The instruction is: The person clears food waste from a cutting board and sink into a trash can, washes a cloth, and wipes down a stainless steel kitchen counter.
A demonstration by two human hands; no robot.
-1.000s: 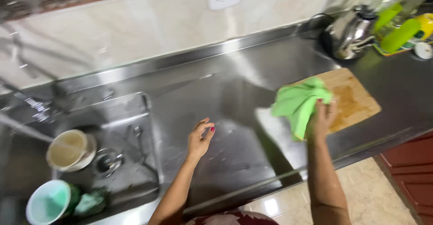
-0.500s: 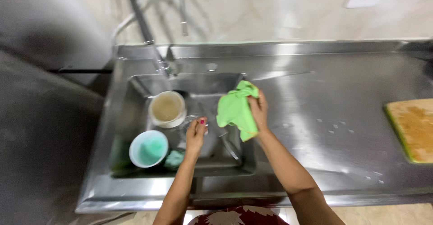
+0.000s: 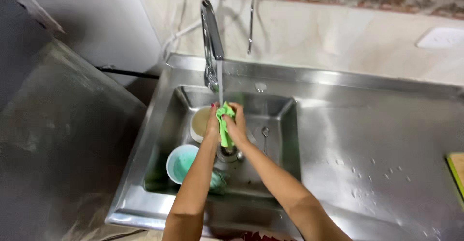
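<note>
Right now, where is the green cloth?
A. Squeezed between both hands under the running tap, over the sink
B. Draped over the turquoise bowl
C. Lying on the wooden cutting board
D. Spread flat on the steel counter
A: the green cloth is bunched between the left hand and the right hand, directly below the stream from the faucet, above the sink.

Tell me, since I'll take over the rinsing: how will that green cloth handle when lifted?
The green cloth is bunched between the left hand and right hand, so it is probably floppy. It sits under the running tap, so likely soaked, heavier and dripping.
</note>
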